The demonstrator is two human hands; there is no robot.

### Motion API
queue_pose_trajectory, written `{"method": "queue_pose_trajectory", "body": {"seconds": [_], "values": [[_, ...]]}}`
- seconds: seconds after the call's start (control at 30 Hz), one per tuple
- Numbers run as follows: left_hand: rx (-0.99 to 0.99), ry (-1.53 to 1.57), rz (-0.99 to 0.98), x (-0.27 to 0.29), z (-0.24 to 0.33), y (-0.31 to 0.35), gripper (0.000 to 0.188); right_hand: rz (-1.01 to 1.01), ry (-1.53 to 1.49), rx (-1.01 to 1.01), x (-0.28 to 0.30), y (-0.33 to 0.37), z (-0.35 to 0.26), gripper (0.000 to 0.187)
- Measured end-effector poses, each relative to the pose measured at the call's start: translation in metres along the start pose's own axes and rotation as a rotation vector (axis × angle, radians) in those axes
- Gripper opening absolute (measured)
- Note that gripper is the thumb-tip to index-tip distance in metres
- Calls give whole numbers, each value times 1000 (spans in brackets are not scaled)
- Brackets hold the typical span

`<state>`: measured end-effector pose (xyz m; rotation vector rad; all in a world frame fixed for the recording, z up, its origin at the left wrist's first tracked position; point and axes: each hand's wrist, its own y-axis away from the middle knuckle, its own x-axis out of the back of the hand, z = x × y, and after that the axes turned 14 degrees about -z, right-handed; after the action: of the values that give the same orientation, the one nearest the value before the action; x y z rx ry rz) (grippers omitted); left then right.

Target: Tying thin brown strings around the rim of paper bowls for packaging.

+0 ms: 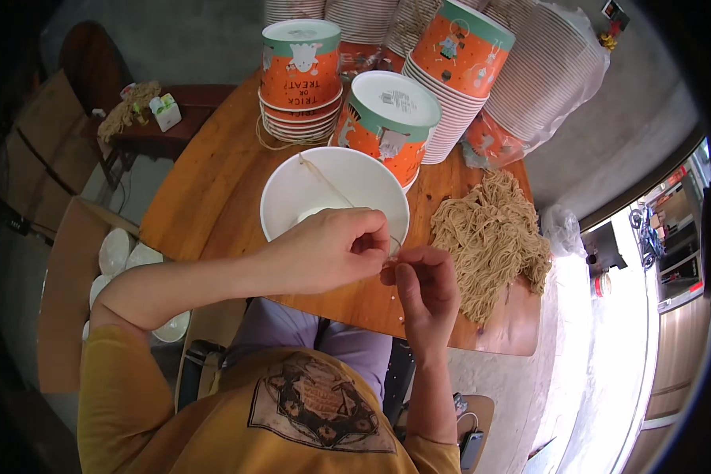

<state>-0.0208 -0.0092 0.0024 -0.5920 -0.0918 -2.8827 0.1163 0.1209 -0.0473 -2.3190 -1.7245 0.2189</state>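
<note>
My left hand (324, 251) and my right hand (425, 288) meet at the near rim of a white paper bucket (292, 197) lying open toward me on the wooden table (205, 189). Both hands pinch a thin tan string (328, 184) that runs from my fingertips across the bucket's mouth to its far rim. A heap of the same tan strings (490, 233) lies on the table just right of my right hand.
Orange-and-white printed buckets (300, 63) stand upside down on stacks behind the white one, with tall nested stacks (545, 71) in a plastic bag at the back right. A cardboard box with white lids (122, 253) sits on the left. A small side table (158, 118) holds more string.
</note>
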Motion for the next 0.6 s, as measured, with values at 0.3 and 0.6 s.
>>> {"method": "queue_pose_trajectory", "body": {"seconds": [0.3,0.6], "values": [[-34,-98,47,-5,1,-1,11,-3,240,-5,3,-4,8,11],[51,-407,1,-1,10,15,18,-7,391,22,13,-8,-3,13]]}}
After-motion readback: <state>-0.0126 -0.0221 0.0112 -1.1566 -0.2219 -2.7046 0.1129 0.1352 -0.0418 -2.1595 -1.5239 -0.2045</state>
